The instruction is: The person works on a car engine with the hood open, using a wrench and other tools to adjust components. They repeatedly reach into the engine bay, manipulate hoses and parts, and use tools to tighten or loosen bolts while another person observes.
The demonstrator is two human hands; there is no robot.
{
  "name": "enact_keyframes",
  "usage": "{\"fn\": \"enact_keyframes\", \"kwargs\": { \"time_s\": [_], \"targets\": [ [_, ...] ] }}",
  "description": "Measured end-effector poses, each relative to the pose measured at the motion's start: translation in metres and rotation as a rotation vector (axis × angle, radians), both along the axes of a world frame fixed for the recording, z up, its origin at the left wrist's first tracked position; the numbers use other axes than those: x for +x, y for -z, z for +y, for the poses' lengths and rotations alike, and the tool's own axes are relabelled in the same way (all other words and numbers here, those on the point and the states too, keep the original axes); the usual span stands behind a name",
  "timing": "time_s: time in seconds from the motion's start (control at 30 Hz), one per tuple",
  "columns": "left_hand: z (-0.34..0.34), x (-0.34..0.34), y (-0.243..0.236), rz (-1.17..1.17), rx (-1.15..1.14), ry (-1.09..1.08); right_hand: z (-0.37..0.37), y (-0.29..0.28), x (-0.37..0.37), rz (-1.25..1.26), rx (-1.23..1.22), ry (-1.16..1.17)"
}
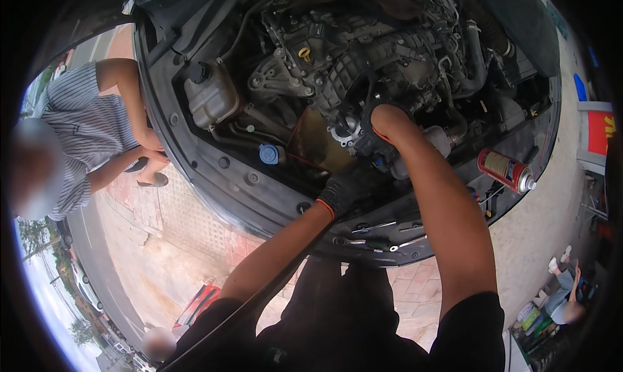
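Observation:
My right hand (384, 120), in a black glove with an orange cuff, reaches into the engine bay beside a silver round opening with a bolted flange (344, 129); its fingers are hidden among black engine parts (409, 70). My left hand (344, 192), gloved the same way, is lower down near the front of the bay, below a yellowish panel (311, 129); I cannot make out what its fingers touch. A blue reservoir cap (270, 154) lies left of my hands, and a coolant tank (211, 96) is farther up at the left.
A red spray can (503, 169) lies on the front edge at right. Several wrenches (383, 245) rest along the front trim (246, 171). Another person (97, 135) leans at the car's left side. A seated person (564, 294) is on the pavement at lower right.

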State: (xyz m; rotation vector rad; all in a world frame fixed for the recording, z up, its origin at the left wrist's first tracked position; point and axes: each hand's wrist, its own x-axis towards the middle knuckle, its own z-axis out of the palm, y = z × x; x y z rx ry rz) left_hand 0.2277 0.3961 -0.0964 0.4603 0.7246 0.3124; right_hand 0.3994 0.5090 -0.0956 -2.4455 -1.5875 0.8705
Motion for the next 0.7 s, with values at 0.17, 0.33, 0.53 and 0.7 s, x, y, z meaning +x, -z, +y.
{"fn": "enact_keyframes", "kwargs": {
  "time_s": [0.17, 0.33, 0.53, 0.7],
  "targets": [
    [0.031, -0.003, -0.078, 0.222, -0.445, -0.027, 0.012, 0.028, 0.016, 0.178, -0.196, 0.052],
    [0.033, 0.014, -0.053, 0.063, -0.448, -0.254, 0.024, 0.011, 0.03, 0.265, -0.488, -0.053],
    [0.033, 0.014, -0.042, 0.116, -0.417, -0.453, -0.008, -0.081, 0.034, 0.088, -0.322, -0.297],
    [0.03, 0.025, -0.053, 0.095, -0.41, -0.456, -0.037, -0.098, 0.063, 0.154, -0.262, -0.343]
  ]
}}
